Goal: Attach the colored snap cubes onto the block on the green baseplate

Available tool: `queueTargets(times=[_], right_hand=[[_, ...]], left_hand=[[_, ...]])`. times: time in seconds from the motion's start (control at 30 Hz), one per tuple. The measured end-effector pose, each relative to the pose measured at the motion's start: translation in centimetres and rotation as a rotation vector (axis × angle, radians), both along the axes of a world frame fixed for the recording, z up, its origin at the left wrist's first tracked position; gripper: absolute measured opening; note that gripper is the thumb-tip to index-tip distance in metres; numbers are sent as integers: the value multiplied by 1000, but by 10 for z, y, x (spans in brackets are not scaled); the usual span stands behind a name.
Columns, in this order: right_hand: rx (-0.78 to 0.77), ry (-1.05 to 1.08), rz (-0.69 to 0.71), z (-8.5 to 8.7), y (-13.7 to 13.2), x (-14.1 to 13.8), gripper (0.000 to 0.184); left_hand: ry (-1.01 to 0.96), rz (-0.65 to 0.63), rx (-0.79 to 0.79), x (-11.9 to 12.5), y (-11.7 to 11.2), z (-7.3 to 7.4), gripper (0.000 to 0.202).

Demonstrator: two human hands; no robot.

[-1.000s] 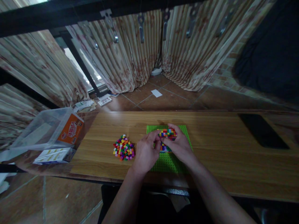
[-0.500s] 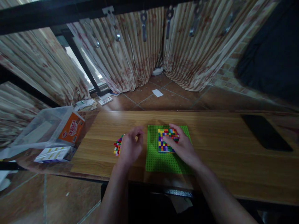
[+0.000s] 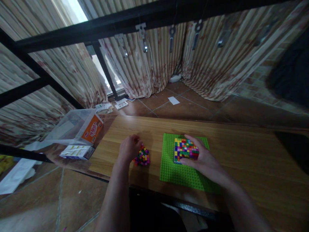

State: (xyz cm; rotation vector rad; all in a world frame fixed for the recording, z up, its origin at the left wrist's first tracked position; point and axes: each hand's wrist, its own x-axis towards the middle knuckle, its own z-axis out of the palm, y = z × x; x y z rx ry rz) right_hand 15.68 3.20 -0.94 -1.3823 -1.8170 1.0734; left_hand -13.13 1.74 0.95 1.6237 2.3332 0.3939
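On a green studded baseplate (image 3: 166, 167) stands a block of many-coloured small building bricks (image 3: 184, 149). My right hand (image 3: 201, 154) grips this block from the right, thumb along its near side and fingers along its far side. To the left, a heap of loose coloured bricks (image 3: 143, 158) lies on the wooden table (image 3: 149, 127). My left hand (image 3: 129, 146) hovers at the heap's upper left edge with its fingers curled together. Whatever may be between those fingertips is hidden.
A clear plastic bin (image 3: 77, 125) with an orange label stands beyond the table's left end, a white box (image 3: 77, 152) in front of it. A dark flat object (image 3: 293, 148) lies at the right. Metal hooks hang from a black bar (image 3: 154, 19) above.
The view has turned left. My left hand has come off the front of the brick heap, which now shows more fully. My right hand has shifted from over the block's top to its sides.
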Motion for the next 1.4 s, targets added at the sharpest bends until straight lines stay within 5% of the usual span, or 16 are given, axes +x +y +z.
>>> queueTargets(times=[0.67,0.9,1.03,1.4], right_hand=[[-23,13,28,3,-1,0,84],[17,11,32,3,-1,-1,81],[34,24,42,2,0,-1,82],[39,22,56,1,1,-1,83]], left_hand=[[201,-41,-1,22,11,-1,20],[-301,-236,394,46,4,5,13],[-536,-369,413,74,-6,7,15],[-563,-459,413,98,-15,-6,19]])
